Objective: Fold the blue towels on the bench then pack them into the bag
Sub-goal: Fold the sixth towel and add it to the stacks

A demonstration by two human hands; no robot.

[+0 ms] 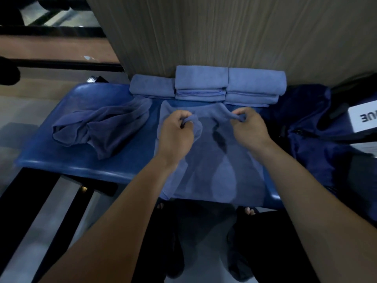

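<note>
Head view: both hands, left (pixel 177 133) and right (pixel 250 127), pinching towel (pixel 214 170) corners.

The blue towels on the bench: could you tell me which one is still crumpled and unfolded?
The crumpled towel at the bench's left end; the others are folded in stacks or spread flat under both hands.
</note>
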